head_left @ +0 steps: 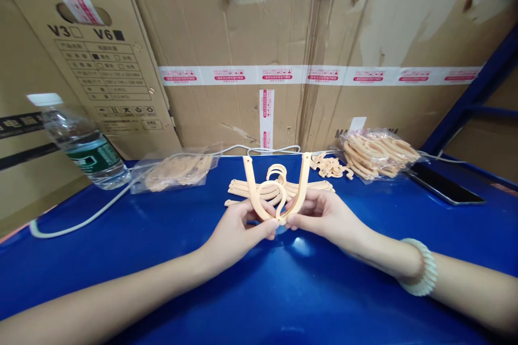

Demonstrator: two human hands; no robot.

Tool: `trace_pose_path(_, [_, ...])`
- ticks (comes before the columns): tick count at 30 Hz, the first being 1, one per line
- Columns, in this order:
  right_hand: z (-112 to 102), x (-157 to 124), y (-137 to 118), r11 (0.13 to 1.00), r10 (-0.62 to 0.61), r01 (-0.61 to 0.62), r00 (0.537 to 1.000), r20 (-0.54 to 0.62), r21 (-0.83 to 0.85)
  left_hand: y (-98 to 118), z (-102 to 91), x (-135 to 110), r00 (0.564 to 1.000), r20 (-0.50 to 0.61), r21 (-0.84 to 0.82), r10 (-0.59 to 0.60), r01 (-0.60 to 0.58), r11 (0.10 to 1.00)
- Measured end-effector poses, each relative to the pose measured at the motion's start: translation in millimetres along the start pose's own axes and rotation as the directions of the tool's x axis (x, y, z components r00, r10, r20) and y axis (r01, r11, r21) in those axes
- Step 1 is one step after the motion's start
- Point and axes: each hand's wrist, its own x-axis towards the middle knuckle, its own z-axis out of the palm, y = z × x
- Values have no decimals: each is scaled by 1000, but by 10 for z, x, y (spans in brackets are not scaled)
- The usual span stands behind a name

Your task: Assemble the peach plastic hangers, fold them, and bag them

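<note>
Both hands meet over the middle of the blue table. My left hand and my right hand pinch the bottom of a peach plastic folding hanger, whose two arms stand up in a V with the hook curled between them. Just behind it lies a small pile of the same hangers, flat on the table. On the right wrist sits a white beaded bracelet.
A clear bag of hooks and loose hooks lie at the back right, beside a dark phone. Another bag of parts and a water bottle stand back left. A white cable runs along the cardboard boxes.
</note>
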Motion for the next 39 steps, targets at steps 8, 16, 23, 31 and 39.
trace_pose_path(8, [-475,90,-260,973,-149,147,989,-1,-178,166,-293,94,999,-48,7,-27,27,1000])
trace_pose_path(16, [-1133,125,-432,271,-300,425,890,344,-864,217,-921,323,996,84,289,-37,11,957])
trace_pose_path(23, [-918,-25,-555,237,-75,415,909,409,-878,280,-1026,261,949,310,605,61,-247,757])
trace_pose_path(31, [-824,34,-448,303,218,254,920,327,-918,204,-889,214,840,517,766,166,-540,349])
trace_pose_path(39, [-799,-45,-440,236,127,129,979,162,-963,181,-675,126,903,339,929,264,-366,56])
